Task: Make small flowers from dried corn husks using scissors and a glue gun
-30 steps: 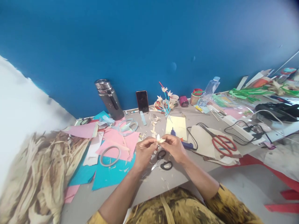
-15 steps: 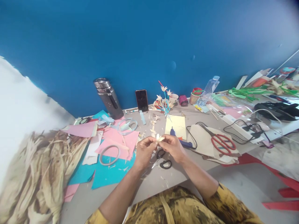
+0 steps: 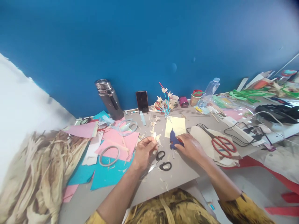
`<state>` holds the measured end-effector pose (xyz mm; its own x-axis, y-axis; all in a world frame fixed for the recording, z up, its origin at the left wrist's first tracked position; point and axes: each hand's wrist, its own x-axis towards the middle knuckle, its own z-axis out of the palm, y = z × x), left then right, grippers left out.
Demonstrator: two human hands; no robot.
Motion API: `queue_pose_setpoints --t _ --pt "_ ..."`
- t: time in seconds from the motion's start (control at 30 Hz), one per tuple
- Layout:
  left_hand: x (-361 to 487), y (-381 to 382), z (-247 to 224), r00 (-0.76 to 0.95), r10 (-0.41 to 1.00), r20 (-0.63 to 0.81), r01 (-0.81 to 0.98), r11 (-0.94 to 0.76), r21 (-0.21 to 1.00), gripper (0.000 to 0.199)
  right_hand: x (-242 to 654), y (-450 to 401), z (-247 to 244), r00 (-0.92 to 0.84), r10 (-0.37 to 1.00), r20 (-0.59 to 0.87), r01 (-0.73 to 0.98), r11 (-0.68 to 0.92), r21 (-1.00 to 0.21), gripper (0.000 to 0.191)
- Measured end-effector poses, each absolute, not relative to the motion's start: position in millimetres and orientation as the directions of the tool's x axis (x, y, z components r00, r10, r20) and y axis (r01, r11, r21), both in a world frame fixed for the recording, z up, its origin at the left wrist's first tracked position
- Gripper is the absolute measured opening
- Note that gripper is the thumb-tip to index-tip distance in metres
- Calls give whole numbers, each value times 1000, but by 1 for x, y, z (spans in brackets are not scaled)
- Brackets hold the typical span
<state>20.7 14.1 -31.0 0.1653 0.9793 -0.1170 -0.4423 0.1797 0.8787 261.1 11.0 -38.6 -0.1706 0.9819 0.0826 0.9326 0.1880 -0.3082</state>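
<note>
Between the thumb and fingers of my left hand (image 3: pixel 145 152) is a small cream husk flower (image 3: pixel 158 137), its petals pointing up and outward. My right hand (image 3: pixel 190 145) is closed around the handle of a blue glue gun (image 3: pixel 173 138), which lies on the table with its nozzle toward the yellow paper (image 3: pixel 175 125). Just below my hands lies a pair of black-handled scissors (image 3: pixel 165 166). Several loose husk flowers (image 3: pixel 155 119) are on the table beyond my left hand. Finished-looking flowers on blue stems (image 3: pixel 166 104) stand farther back.
Dried husks (image 3: pixel 44 177) are heaped at the left, beside pink and blue sheets (image 3: pixel 109 175) and a tape roll (image 3: pixel 109 156). A flask (image 3: pixel 109 99) and a phone (image 3: pixel 142 101) stand by the wall. Red-handled scissors (image 3: pixel 223 146) and a power strip (image 3: pixel 243 129) are at the right.
My right hand has left the flower and moved right onto the glue gun, now shut on its handle. The glue gun has turned slightly. My left hand keeps the flower.
</note>
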Motion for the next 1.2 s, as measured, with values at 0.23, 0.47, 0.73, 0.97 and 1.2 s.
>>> queue_pose_setpoints --t 0.23,0.47,0.73,0.97,1.2 --pt "19 17 -34 170 969 -177 -508 240 827 29 265 15 -36 -237 972 3 956 233 -181 33" --pt "20 19 -35 170 968 -187 -545 250 800 32 291 -3 -21 -384 902 199 759 431 -487 32" --pt "28 18 -39 108 973 -203 -464 230 855 30 281 -29 -9 -618 692 374 325 657 -680 40" --pt "32 18 -40 145 968 -205 -461 249 852 31 272 -24 -4 -646 686 336 325 645 -691 30" --pt "32 18 -40 120 967 -224 -461 254 850 34 273 -23 -5 -640 684 351 356 668 -653 32"
